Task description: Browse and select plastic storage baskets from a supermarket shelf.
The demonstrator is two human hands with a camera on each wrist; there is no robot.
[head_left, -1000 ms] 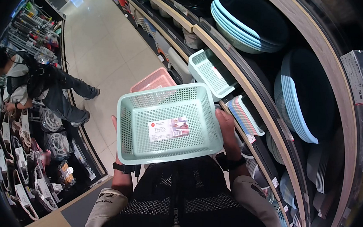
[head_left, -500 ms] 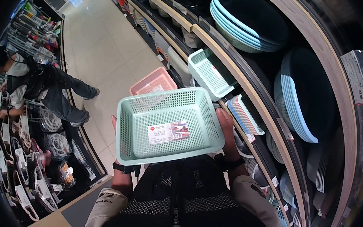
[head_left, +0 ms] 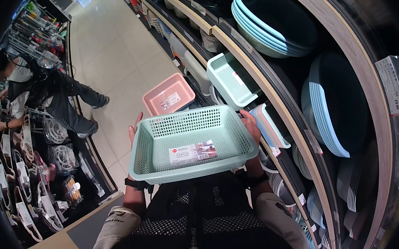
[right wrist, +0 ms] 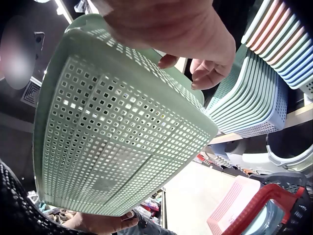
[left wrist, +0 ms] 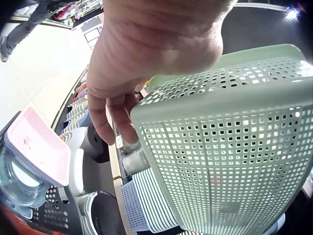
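Observation:
My two hands hold a pale green perforated plastic basket (head_left: pixel 193 145) in front of my body, with a printed label (head_left: pixel 192 153) on its inner floor. At its left end is my left hand (head_left: pixel 134 131), fingertips reaching past the rim; in the left wrist view its bent fingers (left wrist: pixel 117 120) show near the basket's corner. My right hand (head_left: pixel 251 128) grips the opposite end, its fingers curled by the rim in the right wrist view. The underside of the basket, a grid of square holes, faces both wrist cameras.
Shelves on the right carry another green basket (head_left: pixel 233 80), stacked coloured baskets (head_left: pixel 269 125) and blue basins (head_left: pixel 324 115). Beyond my basket, a pink basket (head_left: pixel 169 94) sits in a dark shopping basket with a red handle (right wrist: pixel 259 203). Another person (head_left: pixel 47 89) stands by the left racks.
The green basket has shifted slightly down and right and tilted, exposing more of the pink basket. My left fingers show more above the rim. The other person's arms have moved among the hanging goods.

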